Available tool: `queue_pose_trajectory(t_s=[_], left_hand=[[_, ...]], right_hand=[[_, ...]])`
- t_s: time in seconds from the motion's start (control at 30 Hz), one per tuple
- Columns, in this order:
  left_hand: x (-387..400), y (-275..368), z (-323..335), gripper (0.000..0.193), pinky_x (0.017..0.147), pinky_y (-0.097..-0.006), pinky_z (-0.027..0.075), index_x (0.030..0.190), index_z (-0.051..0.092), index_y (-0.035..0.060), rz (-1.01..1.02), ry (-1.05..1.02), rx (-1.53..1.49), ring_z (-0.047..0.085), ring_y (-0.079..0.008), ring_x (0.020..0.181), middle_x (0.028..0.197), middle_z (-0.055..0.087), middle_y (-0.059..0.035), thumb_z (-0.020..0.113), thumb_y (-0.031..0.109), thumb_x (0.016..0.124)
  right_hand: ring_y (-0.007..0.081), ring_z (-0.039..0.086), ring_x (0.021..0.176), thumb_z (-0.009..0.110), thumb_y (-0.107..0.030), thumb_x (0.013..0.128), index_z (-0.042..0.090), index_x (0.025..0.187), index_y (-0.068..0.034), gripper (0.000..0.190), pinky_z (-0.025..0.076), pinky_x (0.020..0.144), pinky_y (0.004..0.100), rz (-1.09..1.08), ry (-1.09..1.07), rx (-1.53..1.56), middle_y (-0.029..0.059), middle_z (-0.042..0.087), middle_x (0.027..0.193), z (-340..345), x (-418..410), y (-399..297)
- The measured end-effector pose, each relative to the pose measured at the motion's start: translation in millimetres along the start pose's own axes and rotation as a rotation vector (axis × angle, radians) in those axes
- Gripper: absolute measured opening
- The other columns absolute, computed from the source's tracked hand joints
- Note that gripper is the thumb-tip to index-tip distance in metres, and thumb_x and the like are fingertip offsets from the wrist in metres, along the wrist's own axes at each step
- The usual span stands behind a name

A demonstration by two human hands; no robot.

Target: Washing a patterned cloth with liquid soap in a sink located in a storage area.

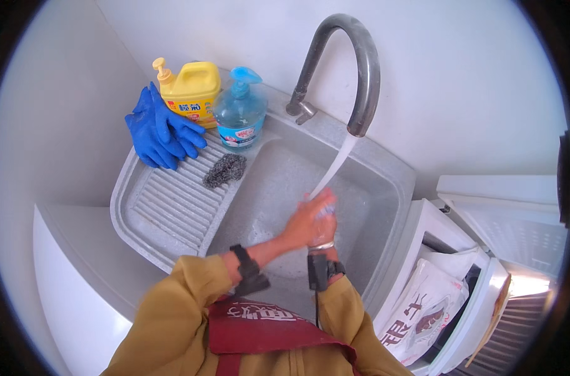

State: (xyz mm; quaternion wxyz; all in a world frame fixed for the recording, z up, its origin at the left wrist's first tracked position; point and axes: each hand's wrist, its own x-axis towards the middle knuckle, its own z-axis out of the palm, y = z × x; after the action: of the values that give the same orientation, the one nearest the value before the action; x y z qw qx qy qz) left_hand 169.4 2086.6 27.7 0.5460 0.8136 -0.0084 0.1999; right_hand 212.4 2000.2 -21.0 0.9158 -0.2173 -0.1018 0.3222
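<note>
Over the basin of a grey stone-look sink (285, 174), my left hand (306, 225) lies across my right hand (328, 229). The two touch and overlap, and both are blurred. A stream of water (337, 162) runs onto them from a curved metal faucet (366, 80). Something pale, perhaps foam or splashing water, shows between them at the fingers. Whether the fingers hold anything is hidden. Each wrist wears a black strapped device, and a silver-coloured bracelet (321, 246) circles the right wrist.
On the ribbed drainboard (172, 207) are blue rubber gloves (160, 131), a steel wool scrubber (225, 170), a yellow pump jug (191, 89) and a blue pump bottle (240, 113). Right of the sink stands an open white bin (402, 254) holding a printed white bag (426, 310).
</note>
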Motion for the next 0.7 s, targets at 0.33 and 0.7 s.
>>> queue_pose_trajectory(t_s=[0.33,0.7], left_hand=[[-0.6,-2.5,9.2,0.045,0.095,-0.0413,0.035,0.131,0.039,0.0082,-0.304,-0.018,-0.168,0.044,-0.0368,0.114,0.121,0.05,-0.0185,0.037,0.023,0.088],[-4.5,-11.6,-34.7,0.055,0.093,-0.0386,0.04,0.134,0.032,0.0065,-1.082,-0.327,-1.378,0.046,-0.0213,0.114,0.131,0.039,-0.0084,0.045,0.039,0.091]], right_hand=[[0.0203,0.045,0.114,0.041,-0.029,0.094,0.033,0.134,-0.01,0.045,0.035,0.098,0.0355,-0.043,0.621,-0.233,0.0063,0.047,0.126,54.4,13.0,-14.7],[0.0164,0.054,0.079,0.04,-0.032,0.094,0.052,0.096,-0.005,0.03,0.046,0.077,0.0315,-0.078,0.559,-0.491,0.0049,0.056,0.086,63.5,7.2,-5.0]])
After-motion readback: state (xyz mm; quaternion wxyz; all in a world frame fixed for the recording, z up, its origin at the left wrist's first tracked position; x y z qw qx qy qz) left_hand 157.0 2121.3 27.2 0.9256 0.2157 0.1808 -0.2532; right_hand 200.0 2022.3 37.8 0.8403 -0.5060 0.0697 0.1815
